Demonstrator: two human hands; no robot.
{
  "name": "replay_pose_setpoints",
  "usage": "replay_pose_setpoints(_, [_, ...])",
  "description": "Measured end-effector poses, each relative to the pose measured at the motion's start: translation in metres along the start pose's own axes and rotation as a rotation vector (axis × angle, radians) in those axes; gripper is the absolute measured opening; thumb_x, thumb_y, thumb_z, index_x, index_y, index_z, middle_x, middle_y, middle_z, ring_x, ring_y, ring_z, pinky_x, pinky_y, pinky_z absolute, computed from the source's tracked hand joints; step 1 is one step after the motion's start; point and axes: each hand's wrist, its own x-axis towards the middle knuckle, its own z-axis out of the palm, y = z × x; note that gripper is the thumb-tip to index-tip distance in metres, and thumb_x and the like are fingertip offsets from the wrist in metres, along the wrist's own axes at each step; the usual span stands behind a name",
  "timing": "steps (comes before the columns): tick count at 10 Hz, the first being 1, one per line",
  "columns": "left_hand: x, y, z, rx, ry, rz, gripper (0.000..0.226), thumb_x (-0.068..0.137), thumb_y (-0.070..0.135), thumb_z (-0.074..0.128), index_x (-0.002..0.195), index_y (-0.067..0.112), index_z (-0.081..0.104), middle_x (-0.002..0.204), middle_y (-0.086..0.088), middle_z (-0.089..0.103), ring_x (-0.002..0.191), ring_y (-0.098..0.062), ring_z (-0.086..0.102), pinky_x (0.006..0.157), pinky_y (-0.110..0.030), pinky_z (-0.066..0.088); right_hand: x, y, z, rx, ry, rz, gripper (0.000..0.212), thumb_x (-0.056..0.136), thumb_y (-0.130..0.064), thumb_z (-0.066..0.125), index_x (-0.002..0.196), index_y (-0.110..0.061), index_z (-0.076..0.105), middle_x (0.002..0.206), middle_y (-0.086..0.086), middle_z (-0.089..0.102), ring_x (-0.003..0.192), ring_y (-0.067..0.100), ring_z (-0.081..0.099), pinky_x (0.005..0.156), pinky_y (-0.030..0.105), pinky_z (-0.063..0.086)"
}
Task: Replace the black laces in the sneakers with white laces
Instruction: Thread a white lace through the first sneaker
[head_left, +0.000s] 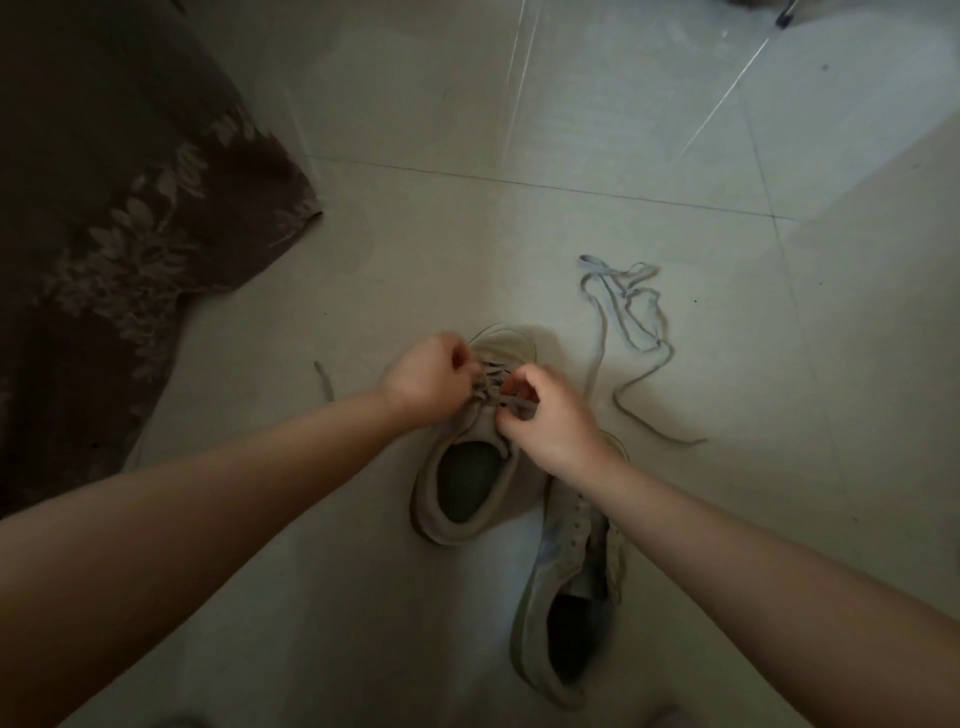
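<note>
Beige suede low-top sneaker (470, 467) is lying on the pale tiled floor (623, 130) at the centre of the frame, its long axis running bottom to top, toe pointing toward the top edge and heel opening toward the bottom. Both hands are working over its lacing. The left hand (423, 382) is sitting at the left of the eyelets, fingers curled and pinching the dark lace (488, 387). The right hand (550, 415) is sitting at the right, thumb and fingers pinching a flat end of that same lace. A second beige sneaker (563, 597) is lying below the right wrist, toe toward the top. A loose pale lace (631, 332) is lying tangled right of the hands. A dark floral cloth (119, 218) is covering the upper left.
</note>
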Motion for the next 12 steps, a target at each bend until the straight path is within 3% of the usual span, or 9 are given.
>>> replay_pose_setpoints(1, [0.009,-0.01,-0.034,-0.922,-0.109,-0.32,0.028,0.098,0.01,0.038,0.076,0.012,0.055,0.082,-0.004,0.069,0.079,-0.013,0.065,0.067,-0.027,0.05,-0.002,0.002,-0.002,-0.025,0.043,-0.016,0.019,0.069,-0.021,0.071,0.085,-0.022,0.061,0.077,-0.013,0.049,0.077,0.013,0.053,0.076,0.036,0.047])
replay_pose_setpoints(2, [0.015,-0.033,-0.058,-1.361,-0.001,-0.492,0.035,0.097,0.005,0.029,0.064,0.012,0.038,0.052,-0.003,0.044,0.041,-0.008,0.044,0.041,-0.018,0.046,-0.002,0.004,0.0,-0.015,0.066,-0.037,0.018,0.068,-0.02,0.071,0.082,-0.024,0.061,0.08,-0.009,0.053,0.079,0.012,0.053,0.078,0.038,0.048])
replay_pose_setpoints(4, [-0.011,-0.081,-0.034,0.631,0.101,0.454,0.034,0.089,0.052,0.039,0.076,0.028,0.06,0.068,0.005,0.054,0.065,-0.019,0.056,0.051,-0.026,0.035,-0.003,0.005,0.001,0.021,0.072,-0.03,0.02,0.069,-0.02,0.074,0.086,-0.021,0.064,0.093,-0.004,0.052,0.09,0.016,0.056,0.086,0.038,0.047])
replay_pose_setpoints(5, [-0.013,-0.092,-0.032,0.687,0.171,0.57,0.048,0.087,0.047,0.034,0.057,0.019,0.059,0.062,-0.001,0.054,0.062,-0.027,0.057,0.044,-0.026,0.034,-0.005,0.005,-0.001,-0.023,0.095,-0.038,0.021,0.071,-0.019,0.074,0.089,-0.018,0.065,0.098,-0.006,0.045,0.102,0.019,0.051,0.092,0.031,0.041])
replay_pose_setpoints(7, [-0.001,-0.102,-0.057,0.595,0.096,-0.307,0.032,0.089,0.037,0.046,0.087,0.015,0.069,0.102,-0.012,0.067,0.1,-0.031,0.059,0.088,-0.036,0.04,-0.007,0.004,-0.001,-0.002,0.141,-0.027,0.035,0.07,-0.017,0.074,0.095,-0.012,0.05,0.099,-0.001,0.044,0.096,0.016,0.046,0.084,0.026,0.037])
replay_pose_setpoints(8, [-0.006,-0.095,-0.05,0.846,0.114,-0.185,0.035,0.086,0.042,0.048,0.106,0.02,0.066,0.114,-0.009,0.06,0.113,-0.029,0.048,0.094,-0.037,0.033,-0.008,0.005,0.001,0.028,0.135,-0.021,0.04,0.071,-0.016,0.074,0.101,-0.01,0.048,0.1,-0.001,0.047,0.095,0.011,0.045,0.081,0.018,0.034])
replay_pose_setpoints(9, [-0.009,-0.075,-0.035,0.613,0.137,0.134,0.048,0.083,0.044,0.046,0.123,0.021,0.057,0.124,-0.007,0.055,0.116,-0.03,0.049,0.092,-0.038,0.037,-0.007,0.004,0.005,0.061,0.106,-0.002,0.044,0.073,-0.015,0.074,0.109,-0.013,0.05,0.105,-0.004,0.047,0.097,0.006,0.045,0.085,0.015,0.035])
replay_pose_setpoints(10, [-0.013,-0.049,-0.016,0.283,0.047,0.408,0.049,0.079,0.046,0.04,0.11,0.019,0.066,0.106,-0.007,0.064,0.099,-0.03,0.061,0.084,-0.039,0.049,-0.006,0.003,0.007,0.055,0.124,-0.024,0.047,0.071,-0.012,0.073,0.114,-0.012,0.053,0.106,-0.003,0.046,0.098,0.008,0.046,0.09,0.02,0.039])
replay_pose_setpoints(12, [-0.009,-0.032,0.007,0.137,0.022,0.38,0.012,0.082,0.026,0.069,0.084,0.016,0.063,0.089,-0.004,0.063,0.085,-0.024,0.06,0.078,-0.037,0.048,-0.007,0.002,0.002,0.053,0.069,-0.007,0.045,0.074,-0.012,0.071,0.116,-0.014,0.055,0.109,-0.002,0.045,0.103,0.011,0.048,0.092,0.017,0.036])
